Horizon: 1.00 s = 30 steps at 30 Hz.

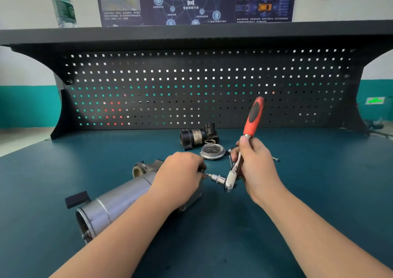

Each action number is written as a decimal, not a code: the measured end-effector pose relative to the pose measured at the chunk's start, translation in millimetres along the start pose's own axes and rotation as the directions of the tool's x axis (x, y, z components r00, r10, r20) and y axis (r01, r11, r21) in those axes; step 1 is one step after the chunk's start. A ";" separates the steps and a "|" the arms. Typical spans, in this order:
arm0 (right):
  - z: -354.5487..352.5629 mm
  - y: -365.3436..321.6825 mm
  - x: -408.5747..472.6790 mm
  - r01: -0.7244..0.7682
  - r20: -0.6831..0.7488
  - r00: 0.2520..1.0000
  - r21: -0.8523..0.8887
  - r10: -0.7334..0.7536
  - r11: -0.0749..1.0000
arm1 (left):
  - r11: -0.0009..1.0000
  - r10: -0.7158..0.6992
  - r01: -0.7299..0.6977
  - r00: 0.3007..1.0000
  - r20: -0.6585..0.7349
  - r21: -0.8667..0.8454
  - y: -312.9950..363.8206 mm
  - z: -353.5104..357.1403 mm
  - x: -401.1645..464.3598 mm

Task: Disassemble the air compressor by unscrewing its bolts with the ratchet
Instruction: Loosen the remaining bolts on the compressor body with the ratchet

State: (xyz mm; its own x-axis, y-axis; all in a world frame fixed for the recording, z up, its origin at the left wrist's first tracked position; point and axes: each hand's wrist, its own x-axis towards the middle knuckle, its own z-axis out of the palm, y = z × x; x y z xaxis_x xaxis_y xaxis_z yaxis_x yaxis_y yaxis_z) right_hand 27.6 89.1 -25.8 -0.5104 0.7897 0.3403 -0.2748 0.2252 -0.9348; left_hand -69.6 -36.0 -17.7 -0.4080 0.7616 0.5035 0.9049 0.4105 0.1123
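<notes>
Nearest to us, a long silver-grey metal cylinder, the air compressor body [119,201], lies on its side on the dark teal surface [234,235], with its open end pointing to the lower left. A small black block [76,199] lies just beside it on the left.

Our left hand [180,175] rests on the far end of this compressor, with the fingers curled down over it. At the fingertips something small and dark is pinched, but we cannot tell what it is.

Our right hand [255,167] grips the chrome shaft of the ratchet with the red and black handle [254,116]. The handle stands up and leans a little to the right. The ratchet head [230,181] is low, and its silver socket with a bit [215,178] points left to the fingertips of the left hand, very near to them.

Behind the hands we see a round grey metal cap [212,151] lying open side up on the surface. A thin screw [276,159] lies to the right of the right hand. Further back a dark cylindrical motor part [196,137] lies on its side, with a small wire spring [210,141] just beside it.

At the back stands a black pegboard [191,86]. On the shelf above it a clear plastic bottle [63,5] stands at the left, and a dark blue poster [191,1] hangs on the wall.
</notes>
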 end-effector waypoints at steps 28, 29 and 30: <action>13.6 -16.4 -30.7 0.751 0.385 0.661 -0.344 -0.644 0.564 | 0.962 0.266 -0.266 0.964 0.011 0.063 -0.5 -3.9 -5.9; 12.9 -15.1 -26.4 0.706 0.334 0.708 -0.330 -0.622 0.626 | 0.955 0.278 -0.275 0.961 -0.012 0.109 -0.5 -1.4 -6.4; 12.5 -14.7 -21.2 0.625 0.251 0.780 -0.322 -0.573 0.711 | 0.951 0.285 -0.279 0.958 -0.031 0.133 -0.5 1.0 -6.7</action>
State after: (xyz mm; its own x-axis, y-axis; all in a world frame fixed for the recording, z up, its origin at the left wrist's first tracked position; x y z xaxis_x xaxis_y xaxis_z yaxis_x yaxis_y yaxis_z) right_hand 32.2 61.9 -18.0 -0.4457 0.3438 0.8265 -0.2523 0.8376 -0.4845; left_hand -67.5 -40.8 -22.0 -0.1289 0.8310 0.5411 0.9582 0.2450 -0.1479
